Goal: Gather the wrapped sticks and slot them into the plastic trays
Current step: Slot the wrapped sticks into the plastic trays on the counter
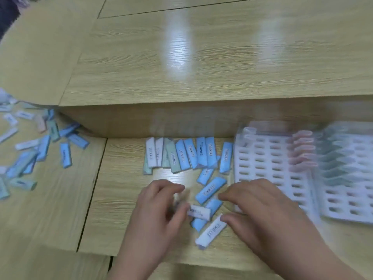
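Nearest: white stick [211, 230], long axis near-left to far-right, far end touching thumb of R hand [262, 209]; its fingers bent, spread, holding nothing. L hand [161, 209]: fingers curled, thumb on left end of second white stick [198, 212]; grip unconfirmed (blur). Beyond: row of sticks [181, 156] on table [121, 199]; plastic trays [272, 168] lie right, so R hand judged nearer for slotting.

Wrapped sticks [181, 156] — blue, white, green — lay side by side in a row. At its six o'clock, loose blue ones [211, 189] and a white stick [198, 212] lay askew; at nine, a scattered heap [40, 150]; at three, two partly filled plastic trays [262, 158] — blurred.
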A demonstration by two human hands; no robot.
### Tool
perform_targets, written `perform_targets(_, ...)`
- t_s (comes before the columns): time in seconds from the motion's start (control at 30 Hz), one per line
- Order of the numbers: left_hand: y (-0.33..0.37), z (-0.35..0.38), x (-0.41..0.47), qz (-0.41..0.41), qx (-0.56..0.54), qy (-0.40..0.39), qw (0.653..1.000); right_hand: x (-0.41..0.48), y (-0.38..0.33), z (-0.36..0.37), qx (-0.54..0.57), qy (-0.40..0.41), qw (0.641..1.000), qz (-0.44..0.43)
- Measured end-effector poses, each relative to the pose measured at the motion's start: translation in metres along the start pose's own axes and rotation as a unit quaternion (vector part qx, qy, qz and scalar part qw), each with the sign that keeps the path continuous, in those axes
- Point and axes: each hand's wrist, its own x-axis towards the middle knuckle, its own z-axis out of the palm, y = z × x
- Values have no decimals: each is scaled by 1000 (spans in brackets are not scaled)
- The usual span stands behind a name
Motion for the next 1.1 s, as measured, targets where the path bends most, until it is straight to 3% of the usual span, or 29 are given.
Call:
perform_targets(0.1, -25, -7, -12, 26, 56, -49, 997, 7, -12, 23, -89, -93, 989, -71)
perform_targets(0.2, -33, -2, -12, 41, 63, -12, 997, 8, -12, 35, -115, -136, 980, -87)
perform_targets(0.37, -31, 6, -7, 40, 36, 5, 999, 8, -11, 37, -132, -109, 981, -92)
perform_targets(0.57, -33, 10, 1, 73, 50, 11, 996, 4, -10, 37, -167, -139, 969, -115)
perform_targets(0.87, -30, 8, 16, 141, 65, -71, 985, 5, -8, 40, -154, -172, 970, -77)
perform_targets(1.03, -35, 2, 25, 114, -11, -101, 988, 6, -11, 30, -109, -167, 979, -47)
perform_targets(1.1, -34, -2, 26, 80, -77, -94, 989, 4, -11, 23, -43, -149, 988, -25)
